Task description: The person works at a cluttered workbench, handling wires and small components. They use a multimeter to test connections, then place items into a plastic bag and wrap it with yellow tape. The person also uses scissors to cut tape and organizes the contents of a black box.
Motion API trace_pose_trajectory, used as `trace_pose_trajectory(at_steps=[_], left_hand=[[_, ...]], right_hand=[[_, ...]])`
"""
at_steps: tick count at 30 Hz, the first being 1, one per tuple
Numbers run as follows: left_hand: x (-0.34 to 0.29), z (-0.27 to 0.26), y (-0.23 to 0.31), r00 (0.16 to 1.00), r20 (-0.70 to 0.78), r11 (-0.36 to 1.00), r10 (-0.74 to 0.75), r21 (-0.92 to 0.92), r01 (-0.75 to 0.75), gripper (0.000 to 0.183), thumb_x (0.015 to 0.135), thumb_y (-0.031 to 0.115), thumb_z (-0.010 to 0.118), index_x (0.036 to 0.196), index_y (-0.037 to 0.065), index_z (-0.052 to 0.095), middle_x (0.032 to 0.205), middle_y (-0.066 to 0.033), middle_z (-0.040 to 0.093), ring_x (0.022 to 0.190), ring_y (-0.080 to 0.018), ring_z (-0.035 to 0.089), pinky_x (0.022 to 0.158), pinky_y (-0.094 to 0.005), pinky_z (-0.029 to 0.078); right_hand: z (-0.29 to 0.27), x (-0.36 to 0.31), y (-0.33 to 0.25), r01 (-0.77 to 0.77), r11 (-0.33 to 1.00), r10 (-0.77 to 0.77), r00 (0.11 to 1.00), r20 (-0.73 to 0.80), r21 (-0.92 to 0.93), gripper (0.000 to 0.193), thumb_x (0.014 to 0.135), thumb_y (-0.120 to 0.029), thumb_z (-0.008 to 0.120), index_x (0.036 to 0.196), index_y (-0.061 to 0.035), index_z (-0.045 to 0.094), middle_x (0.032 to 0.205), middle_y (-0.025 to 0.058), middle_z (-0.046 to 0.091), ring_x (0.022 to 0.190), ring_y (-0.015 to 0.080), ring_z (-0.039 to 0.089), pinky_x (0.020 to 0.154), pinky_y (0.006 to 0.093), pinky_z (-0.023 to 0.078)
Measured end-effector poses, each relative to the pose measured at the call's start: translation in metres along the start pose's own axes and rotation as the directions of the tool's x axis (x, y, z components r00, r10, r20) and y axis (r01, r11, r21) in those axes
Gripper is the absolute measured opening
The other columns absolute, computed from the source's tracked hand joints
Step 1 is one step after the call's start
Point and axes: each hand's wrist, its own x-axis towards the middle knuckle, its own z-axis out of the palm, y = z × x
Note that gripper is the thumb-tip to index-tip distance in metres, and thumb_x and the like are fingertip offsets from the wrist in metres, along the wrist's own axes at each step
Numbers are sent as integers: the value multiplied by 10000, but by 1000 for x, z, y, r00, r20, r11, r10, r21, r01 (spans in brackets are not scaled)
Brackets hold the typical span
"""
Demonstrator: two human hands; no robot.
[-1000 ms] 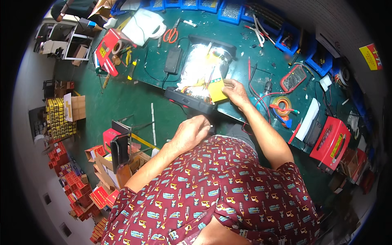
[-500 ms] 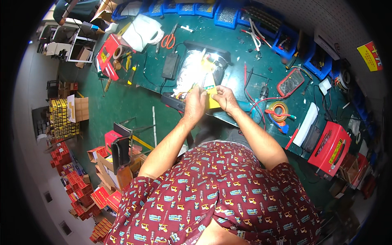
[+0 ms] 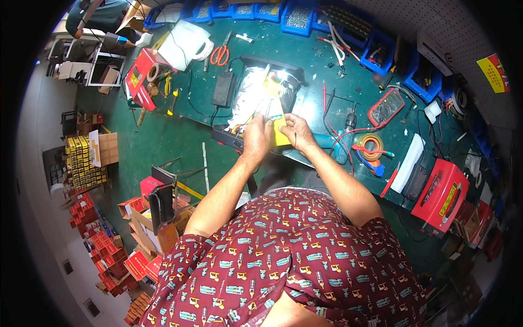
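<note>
A flat yellow panel (image 3: pixel 279 135) stands tilted at the bench's near edge, between my two hands. My left hand (image 3: pixel 257 136) is closed at its left edge, fingertips partly hidden. Fingers bent, my right hand (image 3: pixel 299 133) grips the right edge. Something thin and dark shows by the right fingers; I cannot make out what it is. Just beyond lies an opened black case (image 3: pixel 297 71) with shiny silvery wrapping (image 3: pixel 250 90) inside, partly washed out by glare. Coloured wires (image 3: pixel 237 129) show beside my left hand.
Left of the case are a black power adapter (image 3: pixel 223 89) and orange-handled scissors (image 3: pixel 220 54). To the right lie a teal power drill (image 3: pixel 342 150), a red multimeter (image 3: pixel 386 107) and a tape roll (image 3: pixel 371 145). Blue parts bins (image 3: pixel 297 19) line the back; a red machine (image 3: pixel 441 197) stands right.
The right hand's fingers have shifted slightly on the panel's edge, and more of the yellow face shows. The whole view has moved a little; both hands stay at the panel.
</note>
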Motion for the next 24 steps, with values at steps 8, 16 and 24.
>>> trace_pose_trajectory(at_steps=[8, 16, 24], left_hand=[[1, 0, -2, 1000, 16, 1000, 3, -6, -3, 119, 911, 66, 608, 931, -48, 577, 824, -199, 653, 755, -336, 658, 720, -403, 513], [2, 2, -6, 999, -2, 999, 35, -8, -35, 117, 919, 69, 607, 924, -45, 584, 794, -184, 654, 715, -285, 658, 689, -382, 514], [1, -6, -9, 999, -43, 998, 12, -64, -15, 144, 925, 101, 619, 915, -39, 589, 748, -176, 650, 674, -251, 648, 654, -380, 509]], right_hand=[[1, -1, -3, 16, 999, -17, 999, 31, 43, 367, 835, 60, 539, 1202, 62, 532, 1051, 142, 692, 948, 178, 667, 842, 301, 524], [3, -2, -5, 39, 999, -39, 999, 24, 11, 359, 849, 51, 544, 1207, 61, 533, 1059, 143, 692, 960, 173, 662, 848, 298, 521], [2, -1, -6, -37, 999, 37, 999, 8, 6, 294, 898, -44, 557, 1180, 41, 563, 1055, 128, 690, 944, 168, 660, 835, 292, 521]])
